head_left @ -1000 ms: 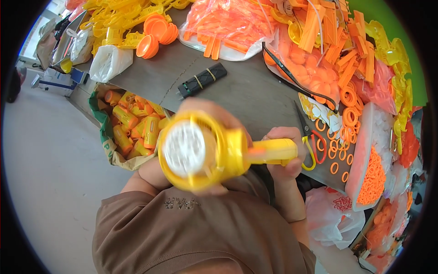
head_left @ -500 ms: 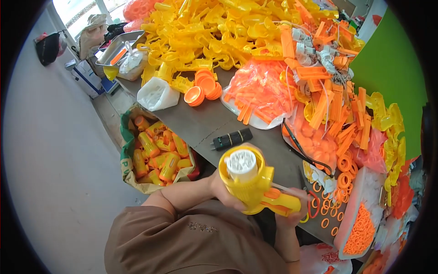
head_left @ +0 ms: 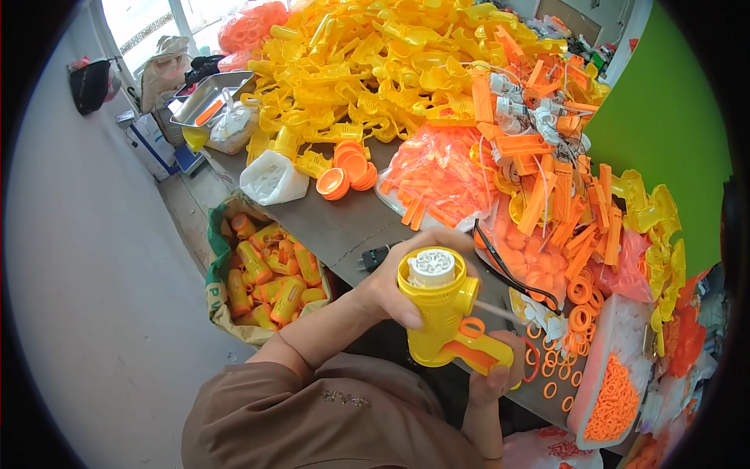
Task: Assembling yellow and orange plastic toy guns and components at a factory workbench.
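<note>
I see my left grip (head_left: pixel 391 293) wrapped round the body of a pistol-shaped yellow toy (head_left: pixel 434 316), my right grip (head_left: pixel 494 375) closed on its handle, before the desk's (head_left: pixel 344 227) near edge, apparently mid-assembly or checking, the next move calling for steady support.

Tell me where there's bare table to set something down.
Beyond and left of the left hand, a bare patch of grey tabletop lies between the white bag, orange cups, bag of orange strips and black device. The far side is crowded by a heap of yellow shells; the right, by orange rings and orange parts.
</note>
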Demonstrator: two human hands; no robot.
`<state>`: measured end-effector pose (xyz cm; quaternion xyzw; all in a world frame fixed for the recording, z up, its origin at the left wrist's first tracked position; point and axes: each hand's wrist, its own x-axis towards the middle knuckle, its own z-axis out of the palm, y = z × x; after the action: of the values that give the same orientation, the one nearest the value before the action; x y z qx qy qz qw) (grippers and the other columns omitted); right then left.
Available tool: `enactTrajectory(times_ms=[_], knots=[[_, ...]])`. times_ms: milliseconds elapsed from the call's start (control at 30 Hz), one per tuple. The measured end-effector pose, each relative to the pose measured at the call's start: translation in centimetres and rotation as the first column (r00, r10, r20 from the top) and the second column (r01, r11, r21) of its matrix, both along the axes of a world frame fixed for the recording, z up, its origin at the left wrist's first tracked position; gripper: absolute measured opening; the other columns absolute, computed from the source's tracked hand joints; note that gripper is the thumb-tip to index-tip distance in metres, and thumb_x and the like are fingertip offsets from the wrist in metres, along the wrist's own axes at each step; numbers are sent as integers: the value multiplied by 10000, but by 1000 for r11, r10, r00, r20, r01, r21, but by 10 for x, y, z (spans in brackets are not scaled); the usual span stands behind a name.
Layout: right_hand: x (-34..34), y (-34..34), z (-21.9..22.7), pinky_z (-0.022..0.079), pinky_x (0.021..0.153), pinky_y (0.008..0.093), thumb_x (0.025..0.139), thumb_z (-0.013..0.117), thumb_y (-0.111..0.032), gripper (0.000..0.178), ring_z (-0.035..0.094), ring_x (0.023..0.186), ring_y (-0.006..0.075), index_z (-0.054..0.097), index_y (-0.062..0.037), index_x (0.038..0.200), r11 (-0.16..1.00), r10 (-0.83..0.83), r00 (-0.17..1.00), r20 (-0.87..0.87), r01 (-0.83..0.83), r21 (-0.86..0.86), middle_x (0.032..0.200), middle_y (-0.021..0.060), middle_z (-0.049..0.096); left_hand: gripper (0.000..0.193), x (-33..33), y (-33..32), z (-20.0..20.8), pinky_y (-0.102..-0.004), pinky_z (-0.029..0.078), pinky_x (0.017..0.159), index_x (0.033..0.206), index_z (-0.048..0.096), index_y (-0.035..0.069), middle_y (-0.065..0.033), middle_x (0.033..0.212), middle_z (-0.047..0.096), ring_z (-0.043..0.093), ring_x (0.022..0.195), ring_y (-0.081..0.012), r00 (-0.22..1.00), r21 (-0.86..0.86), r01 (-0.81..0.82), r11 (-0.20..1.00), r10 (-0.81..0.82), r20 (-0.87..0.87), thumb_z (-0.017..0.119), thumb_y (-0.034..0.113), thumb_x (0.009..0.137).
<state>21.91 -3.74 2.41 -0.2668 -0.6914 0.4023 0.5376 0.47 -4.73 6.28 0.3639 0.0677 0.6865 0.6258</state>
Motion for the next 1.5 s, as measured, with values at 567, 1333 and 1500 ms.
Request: enactTrajectory(times_ms=[567,1333,1500], knots=[[-9,3,4,439,614,278,894,450,-445,529,561,696,173,556,71,936,999,18,998,58,-20,41,820,120,579,729,-3,-5,-20,-442,544,743,1152,450,7,-184,949,611,640,856,-336,997,-237,-72,969,76,5,758,232,531],[-5,26,-18,422,713,246,925,463,-410,469,536,816,119,534,30,1071,916,146,989,37,-121,-382,903,77,588,705,13,13,-72,-410,536,818,1247,459,-8,-166,1096,578,615,937,-289,993,-356,-122,927,112,-47,650,308,646],[37,46,-21,417,686,224,936,513,-374,525,490,755,80,412,9,1281,842,400,912,89,-328,-427,865,23,545,684,7,12,-87,-403,530,815,1236,467,-4,-162,1070,582,610,930,-278,985,-382,-167,909,168,-30,660,301,654]])
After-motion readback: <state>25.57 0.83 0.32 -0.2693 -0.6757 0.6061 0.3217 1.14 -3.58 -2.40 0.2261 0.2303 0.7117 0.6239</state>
